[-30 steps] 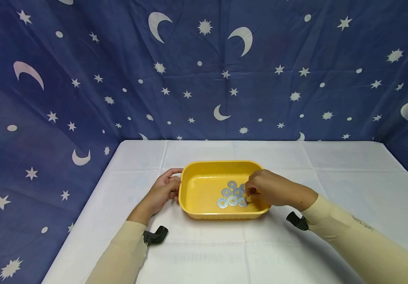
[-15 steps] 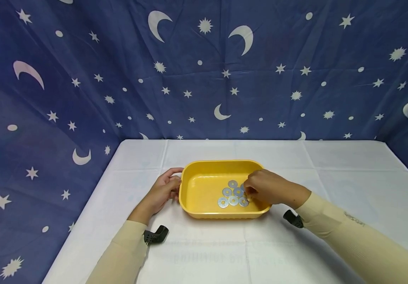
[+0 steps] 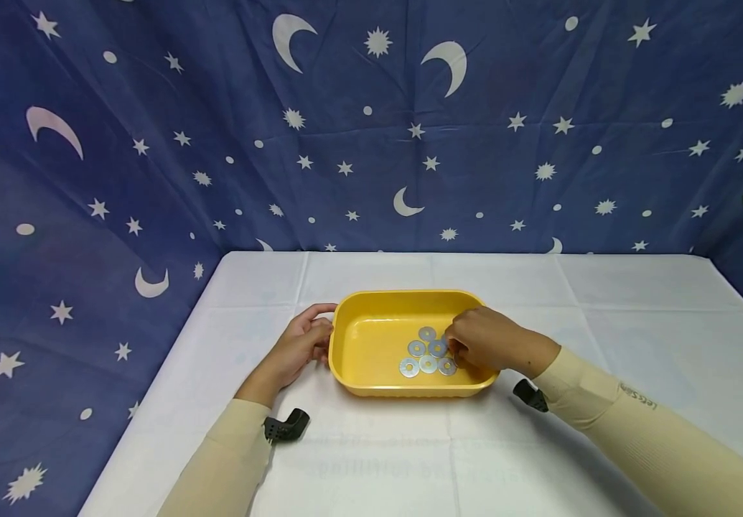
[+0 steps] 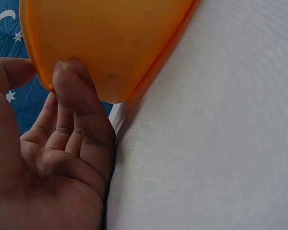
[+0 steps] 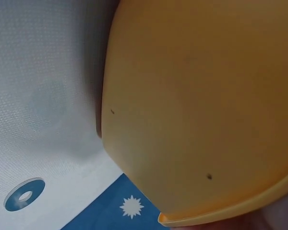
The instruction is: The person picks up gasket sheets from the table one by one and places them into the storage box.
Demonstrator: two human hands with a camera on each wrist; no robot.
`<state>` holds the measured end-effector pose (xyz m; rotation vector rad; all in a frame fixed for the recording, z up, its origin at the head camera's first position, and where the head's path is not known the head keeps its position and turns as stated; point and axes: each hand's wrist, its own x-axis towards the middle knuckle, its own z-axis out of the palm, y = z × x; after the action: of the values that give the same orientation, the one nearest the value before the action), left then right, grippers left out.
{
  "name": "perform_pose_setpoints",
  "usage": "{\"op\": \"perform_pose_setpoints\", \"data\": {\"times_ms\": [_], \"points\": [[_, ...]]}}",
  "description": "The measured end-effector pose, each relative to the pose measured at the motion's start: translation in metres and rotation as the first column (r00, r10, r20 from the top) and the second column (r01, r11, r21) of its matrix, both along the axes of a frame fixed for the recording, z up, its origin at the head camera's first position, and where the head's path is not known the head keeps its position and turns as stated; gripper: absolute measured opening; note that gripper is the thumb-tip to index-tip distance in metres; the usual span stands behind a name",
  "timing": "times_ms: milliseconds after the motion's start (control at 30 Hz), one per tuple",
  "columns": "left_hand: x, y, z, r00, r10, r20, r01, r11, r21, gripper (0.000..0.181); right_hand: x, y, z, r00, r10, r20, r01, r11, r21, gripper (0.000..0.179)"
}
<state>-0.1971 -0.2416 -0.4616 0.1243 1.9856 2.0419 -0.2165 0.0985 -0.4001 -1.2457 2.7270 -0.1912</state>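
Note:
A yellow plastic tray (image 3: 371,392) sits on the white cloth, with several flat metal washers (image 3: 428,365) lying in its right half. My left hand (image 3: 288,353) holds the tray's left end; in the left wrist view its index finger hooks at the rim and the thumb presses the outer wall (image 4: 125,43). Over the tray's right end reaches my right hand (image 3: 490,340), its fingers curled down among the washers and partly covering one. Those fingertips are hidden, so I cannot tell whether they pinch a washer. The right wrist view shows mostly the tray's outer wall (image 5: 182,120).
One washer (image 5: 36,189) lies on the cloth outside the tray, seen in the right wrist view. A blue curtain (image 3: 345,129) with moons and stars rises behind the table (image 3: 358,445) and along its left. Each wrist bears a black mount (image 3: 286,426).
My right hand has shifted slightly left within the tray, its forearm following. The left hand keeps its hold on the tray, and the visible washers lie as before.

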Motion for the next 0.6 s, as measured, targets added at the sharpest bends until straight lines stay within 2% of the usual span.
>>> {"op": "perform_pose_setpoints", "data": {"times_ms": [333, 600], "points": [[-0.0003, 0.0006, 0.0012, 1.000, -0.002, -0.001, 0.002, 1.000, -0.008, 0.048, 0.0000, 0.0004, -0.0009, 1.000, -0.007, -0.015, 0.007, 1.000, -0.006, 0.024], [0.0008, -0.0008, 0.0009, 1.000, -0.003, -0.002, 0.003, 1.000, -0.022, 0.047, 0.0005, 0.0043, -0.0027, 1.000, -0.013, 0.012, 0.015, 0.996, -0.092, 0.015]]}}
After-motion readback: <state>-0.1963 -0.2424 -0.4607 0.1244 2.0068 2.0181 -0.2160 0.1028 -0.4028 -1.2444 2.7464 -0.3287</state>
